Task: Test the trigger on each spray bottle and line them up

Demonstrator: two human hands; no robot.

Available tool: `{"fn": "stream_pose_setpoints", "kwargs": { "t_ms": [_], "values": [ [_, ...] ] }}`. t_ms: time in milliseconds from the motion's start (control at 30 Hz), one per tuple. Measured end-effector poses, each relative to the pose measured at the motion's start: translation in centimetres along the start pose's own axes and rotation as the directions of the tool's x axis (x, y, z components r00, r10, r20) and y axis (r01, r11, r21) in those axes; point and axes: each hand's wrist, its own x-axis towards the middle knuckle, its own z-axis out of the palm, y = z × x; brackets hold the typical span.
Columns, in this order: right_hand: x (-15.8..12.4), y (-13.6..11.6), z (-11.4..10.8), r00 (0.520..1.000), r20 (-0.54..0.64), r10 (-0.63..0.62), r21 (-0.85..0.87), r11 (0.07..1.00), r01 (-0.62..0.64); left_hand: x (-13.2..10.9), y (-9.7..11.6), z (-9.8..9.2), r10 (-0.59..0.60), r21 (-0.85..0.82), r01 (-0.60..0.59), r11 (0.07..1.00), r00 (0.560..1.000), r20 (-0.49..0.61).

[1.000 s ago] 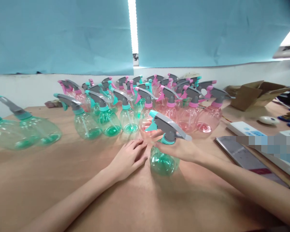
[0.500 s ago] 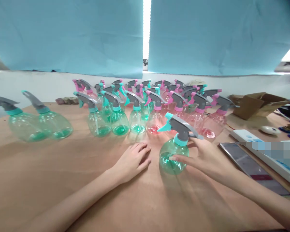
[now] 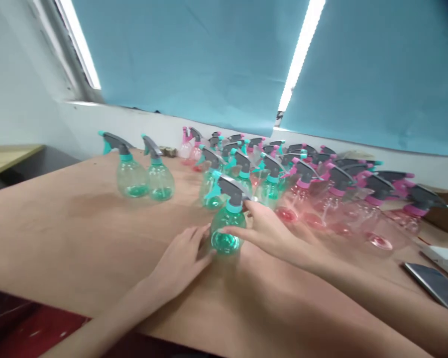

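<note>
A green spray bottle (image 3: 224,231) with a grey and teal trigger head stands upright before me at the middle of the view. My right hand (image 3: 267,228) grips it from the right, thumb across the front of its body. On the other side is my left hand (image 3: 182,253), its fingers stretched out and apart over the tabletop. Its fingertips come right up to the bottle; whether they touch it I cannot tell. Behind the held bottle are more green spray bottles, the nearest one (image 3: 209,191) partly covered by its trigger head.
Two green spray bottles (image 3: 132,174) stand apart on the left of the table (image 3: 78,233). Pink spray bottles (image 3: 332,204) crowd the back and right. A phone (image 3: 435,286) and a white power strip (image 3: 442,258) lie at the right, near a cardboard box (image 3: 446,211).
My view has turned left. The right hand has brought the green spray bottle leftward, close to my left hand, which stays open on the table.
</note>
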Motion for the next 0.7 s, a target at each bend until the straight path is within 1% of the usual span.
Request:
{"fn": "stream_pose_setpoints", "kwargs": {
  "t_ms": [67, 133, 200, 267, 333, 467, 567, 700],
  "values": [
    [2.5, -1.1, 2.2, 0.999, -0.021, -0.050, 0.000, 0.999, 0.050, -0.8, -2.0, -1.4, -0.101, 0.063, 0.102, 0.993, 0.995, -0.022],
    [4.8, -1.8, 4.3, 0.993, -0.054, -0.109, -0.029, 0.994, 0.108, -1.6, -3.8, -2.7, -0.165, 0.138, 0.172, 0.975, 0.984, -0.062],
    [6.7, -2.3, 5.9, 0.989, -0.085, -0.124, -0.051, 0.992, 0.120, -2.4, -5.1, -3.6, -0.179, 0.201, 0.195, 0.960, 0.979, -0.096],
    [8.3, -2.6, 7.0, 0.987, -0.105, -0.123, -0.053, 0.992, 0.118, -3.1, -6.1, -4.0, -0.175, 0.236, 0.196, 0.952, 0.979, -0.107],
    [9.5, -2.8, 7.8, 0.986, -0.117, -0.120, -0.045, 0.992, 0.116, -3.5, -6.8, -4.0, -0.174, 0.253, 0.196, 0.948, 0.979, -0.104],
    [11.2, -2.9, 8.6, 0.984, -0.135, -0.115, -0.038, 0.993, 0.111, -3.7, -7.7, -3.0, -0.163, 0.275, 0.178, 0.945, 0.984, -0.077],
    [12.1, -3.0, 9.0, 0.983, -0.141, -0.117, -0.045, 0.993, 0.111, -3.5, -7.9, -2.4, -0.155, 0.285, 0.164, 0.944, 0.986, -0.054],
    [12.9, -3.3, 9.4, 0.985, -0.147, -0.094, -0.066, 0.994, 0.085, -3.5, -8.0, -2.3, -0.142, 0.279, 0.153, 0.948, 0.988, -0.057]
  ]
}}
